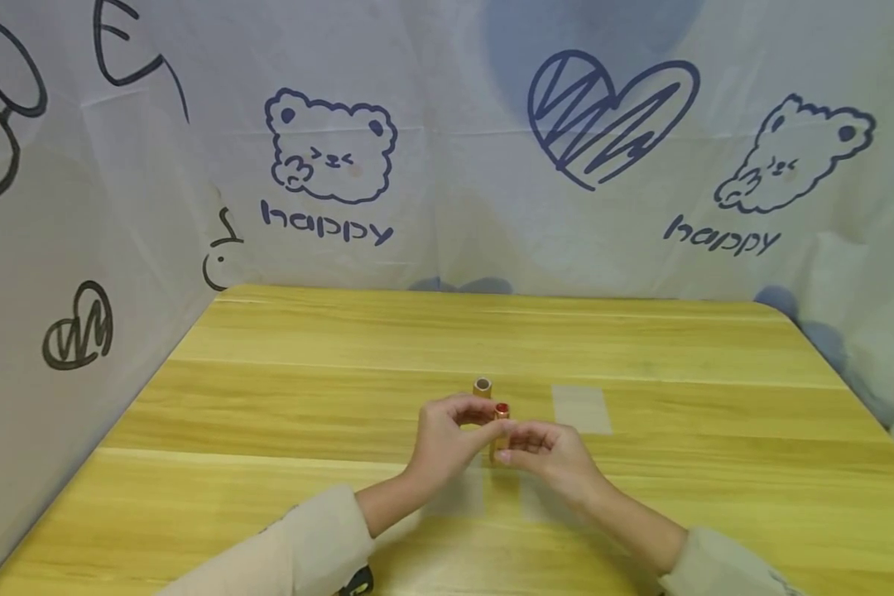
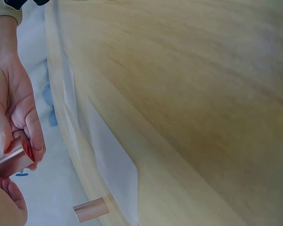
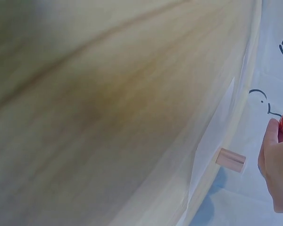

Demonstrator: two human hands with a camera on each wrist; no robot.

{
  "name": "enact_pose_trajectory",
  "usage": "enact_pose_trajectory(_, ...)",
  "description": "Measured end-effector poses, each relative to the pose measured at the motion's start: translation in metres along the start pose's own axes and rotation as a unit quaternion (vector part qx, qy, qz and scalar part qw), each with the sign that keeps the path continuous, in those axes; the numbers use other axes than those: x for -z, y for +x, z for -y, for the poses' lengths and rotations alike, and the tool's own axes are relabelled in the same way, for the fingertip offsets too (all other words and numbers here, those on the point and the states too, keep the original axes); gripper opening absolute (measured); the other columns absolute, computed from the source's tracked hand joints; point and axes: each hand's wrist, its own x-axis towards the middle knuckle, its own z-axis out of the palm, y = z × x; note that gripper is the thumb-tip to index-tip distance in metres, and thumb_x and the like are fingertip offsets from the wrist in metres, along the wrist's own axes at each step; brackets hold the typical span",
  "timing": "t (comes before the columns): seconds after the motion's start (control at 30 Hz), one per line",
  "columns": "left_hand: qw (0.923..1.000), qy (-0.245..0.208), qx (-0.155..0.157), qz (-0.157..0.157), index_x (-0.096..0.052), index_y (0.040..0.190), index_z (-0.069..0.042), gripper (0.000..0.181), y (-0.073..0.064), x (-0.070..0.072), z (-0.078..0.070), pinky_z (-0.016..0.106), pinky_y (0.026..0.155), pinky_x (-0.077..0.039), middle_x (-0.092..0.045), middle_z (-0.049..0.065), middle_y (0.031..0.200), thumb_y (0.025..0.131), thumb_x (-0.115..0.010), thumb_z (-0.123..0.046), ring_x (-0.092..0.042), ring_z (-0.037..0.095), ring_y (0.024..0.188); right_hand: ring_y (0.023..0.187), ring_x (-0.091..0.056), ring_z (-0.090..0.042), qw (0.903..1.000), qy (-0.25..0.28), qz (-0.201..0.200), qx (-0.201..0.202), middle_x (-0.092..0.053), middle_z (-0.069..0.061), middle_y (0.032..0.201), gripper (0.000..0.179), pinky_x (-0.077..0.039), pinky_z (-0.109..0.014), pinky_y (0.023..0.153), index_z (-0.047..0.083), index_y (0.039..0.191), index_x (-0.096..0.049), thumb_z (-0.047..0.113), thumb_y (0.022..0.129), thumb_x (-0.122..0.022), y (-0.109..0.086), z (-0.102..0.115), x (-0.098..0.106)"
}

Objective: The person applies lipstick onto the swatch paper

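A lipstick (image 1: 502, 439) in a shiny rose-gold tube stands upright between both hands, above the middle of the table. Red shows at its top end in the head view, and the end facing the table is red too in the left wrist view. My left hand (image 1: 444, 439) pinches the tube near the top between thumb and fingers. Lower down, my right hand (image 1: 562, 459) pinches the same tube from the right side. Just behind the left fingers, a matching hollow cap (image 1: 482, 386) stands on the table with its opening up; its lower part is hidden in the head view.
The wood-grain table (image 1: 305, 348) carries several pale translucent rectangles, one of them a sheet (image 1: 583, 410) right of the hands. Beside the left sleeve lies a small black object (image 1: 358, 581). White cloth (image 1: 462, 207) with drawings encloses the back and sides.
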Motion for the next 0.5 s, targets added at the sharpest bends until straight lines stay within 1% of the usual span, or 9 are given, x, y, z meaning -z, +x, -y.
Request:
enact_pose_trajectory(0.13,0.9999,-0.005,-0.006,0.012,-0.070,0.083,0.003,0.013,0.0003,0.0010,-0.0021,0.024,0.072,-0.056,-0.071,0.017,0.084,0.075,-0.075,-0.006,-0.068,0.024,0.076,0.082,-0.063,-0.004,0.9999,-0.009,0.000,0.006,-0.068,-0.014,0.098,0.038,-0.053,-0.017,0.078,-0.019,0.106,-0.055,0.007,0.081,-0.069,0.0005,-0.0001,0.0004)
enact_pose_trajectory(0.27,0.9991,-0.018,-0.014,0.036,-0.070,0.086,0.006,0.014,0.0010,0.0030,-0.0011,0.026,0.073,-0.057,-0.071,0.020,0.086,0.078,-0.072,-0.005,-0.068,0.025,0.079,0.082,-0.064,-0.003,0.9996,-0.024,0.007,0.011,-0.065,-0.026,0.101,0.035,-0.053,-0.017,0.077,-0.019,0.104,-0.057,0.006,0.082,-0.068,0.0012,-0.0006,0.0016)
enact_pose_trajectory(0.33,0.9985,-0.023,-0.018,0.047,-0.069,0.087,0.007,0.015,0.0013,0.0042,-0.0005,0.026,0.074,-0.057,-0.070,0.021,0.088,0.079,-0.071,-0.005,-0.068,0.027,0.081,0.082,-0.064,-0.003,0.9995,-0.028,0.011,0.010,-0.063,-0.030,0.103,0.035,-0.054,-0.017,0.077,-0.019,0.104,-0.057,0.006,0.082,-0.068,0.0016,-0.0005,0.0021)
enact_pose_trajectory(0.4,0.9977,-0.027,-0.022,0.058,-0.069,0.089,0.007,0.015,0.0019,0.0053,-0.0001,0.023,0.074,-0.056,-0.070,0.022,0.089,0.080,-0.070,-0.006,-0.068,0.029,0.082,0.082,-0.064,-0.003,0.9994,-0.029,0.016,0.007,-0.062,-0.030,0.105,0.036,-0.054,-0.018,0.078,-0.018,0.106,-0.057,0.007,0.083,-0.067,0.0017,-0.0005,0.0031)
enact_pose_trajectory(0.5,0.9963,-0.032,-0.023,0.077,-0.068,0.091,0.008,0.017,0.0033,0.0077,0.0000,0.020,0.073,-0.056,-0.070,0.023,0.091,0.081,-0.069,-0.005,-0.069,0.028,0.082,0.083,-0.064,-0.002,0.9993,-0.029,0.023,0.000,-0.065,-0.025,0.104,0.038,-0.054,-0.018,0.078,-0.018,0.108,-0.056,0.008,0.083,-0.067,0.0018,-0.0007,0.0051)
